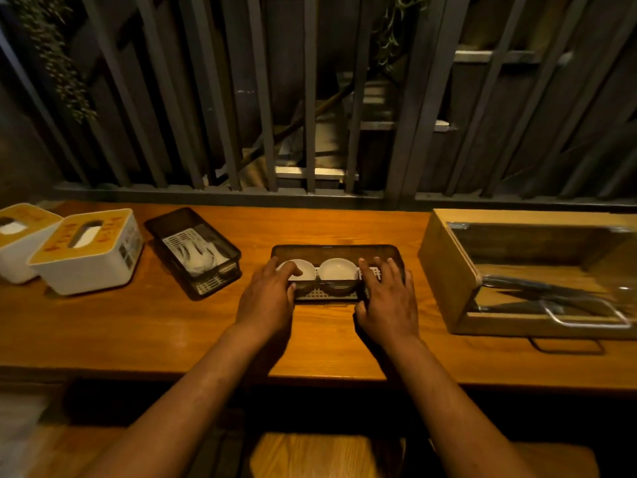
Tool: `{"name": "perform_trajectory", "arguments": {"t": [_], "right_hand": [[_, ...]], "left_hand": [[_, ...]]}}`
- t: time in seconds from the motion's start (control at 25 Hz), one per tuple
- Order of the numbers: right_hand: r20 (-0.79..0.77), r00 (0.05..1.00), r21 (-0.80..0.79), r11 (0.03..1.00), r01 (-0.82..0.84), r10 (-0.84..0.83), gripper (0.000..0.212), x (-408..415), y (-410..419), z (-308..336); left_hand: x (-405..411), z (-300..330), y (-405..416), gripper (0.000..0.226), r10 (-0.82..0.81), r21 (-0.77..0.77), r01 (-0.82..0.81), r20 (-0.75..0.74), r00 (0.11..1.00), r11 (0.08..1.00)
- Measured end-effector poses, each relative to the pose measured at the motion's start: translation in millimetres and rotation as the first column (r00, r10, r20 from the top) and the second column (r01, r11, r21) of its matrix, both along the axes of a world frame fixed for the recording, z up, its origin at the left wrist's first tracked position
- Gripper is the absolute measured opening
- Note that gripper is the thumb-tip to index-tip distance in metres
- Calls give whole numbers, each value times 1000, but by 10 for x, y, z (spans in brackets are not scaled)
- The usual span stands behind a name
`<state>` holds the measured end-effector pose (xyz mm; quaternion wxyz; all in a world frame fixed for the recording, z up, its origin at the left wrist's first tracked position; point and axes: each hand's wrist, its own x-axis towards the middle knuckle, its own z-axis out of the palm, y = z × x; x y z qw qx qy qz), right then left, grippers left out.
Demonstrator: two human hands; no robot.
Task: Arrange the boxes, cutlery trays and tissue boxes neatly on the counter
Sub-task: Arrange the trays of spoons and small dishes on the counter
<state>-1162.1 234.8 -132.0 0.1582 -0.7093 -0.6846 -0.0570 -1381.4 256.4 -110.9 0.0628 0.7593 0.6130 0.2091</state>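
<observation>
A dark see-through tray (336, 251) with two small white bowls (338, 269) lies crosswise at the middle of the wooden counter (138, 326). My left hand (267, 298) grips its left end and my right hand (387, 300) grips its right end, fingers over the lid. A second dark cutlery tray (193, 251) with white spoons lies slanted to the left. Two white tissue boxes with yellow tops (88, 250) (20, 236) stand at the far left. A wooden box with a clear lid (448, 270) holding metal cutlery sits at the right.
A dark metal railing (224, 194) runs along the counter's far edge. A wooden stool seat (310, 455) is below the near edge. A wire handle (568, 346) sticks out in front of the wooden box.
</observation>
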Motion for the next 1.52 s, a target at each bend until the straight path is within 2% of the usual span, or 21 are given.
{"name": "perform_trajectory", "arguments": {"t": [0.12, 0.36, 0.64, 0.76, 0.92, 1.04, 1.16, 1.24, 1.36, 1.52], "right_hand": [[-5, 999, -25, 998, 50, -50, 82, 203, -138, 4], [-43, 997, -39, 997, 67, -68, 75, 521, -172, 153], [-95, 990, -87, 991, 99, -107, 78, 437, -134, 231], [-181, 983, -19, 1000, 17, -21, 72, 234, -46, 356], [-259, 952, 68, 986, -151, 163, 61, -517, 107, 420], [-238, 938, 86, 968, -238, 252, 58, -1091, 207, 440], [-338, 919, 46, 979, -200, 204, 55, -1555, 288, 427], [-352, 920, 28, 985, -172, 171, 54, -1819, 318, 397], [-370, 924, 22, 996, -90, 92, 52, -2027, 317, 316], [-512, 858, 1, 999, -41, 36, 50, -2221, 297, 234]], "left_hand": [[287, -5, 53, 26, -45, 21, 44, 35, 998, 999], [677, -38, 1, 28, -28, 52, 30, -40, 999, 998], [570, -37, -87, 39, -59, 8, 59, 23, 998, 998], [310, 5, -145, 40, -50, 96, 44, 65, 997, 994], [-562, 95, 41, 35, 128, 190, -143, 92, 988, 971], [-1188, 122, 314, 40, 228, 152, -231, 41, 973, 961], [-1421, 66, 496, 52, 135, -28, -141, -140, 981, 990], [-1483, 2, 513, 57, 80, -83, -96, -178, 981, 992], [-1577, -58, 351, 58, 31, -39, -38, -184, 982, 998], [-1799, -55, 123, 59, -152, -20, 151, -193, 969, 988]]}}
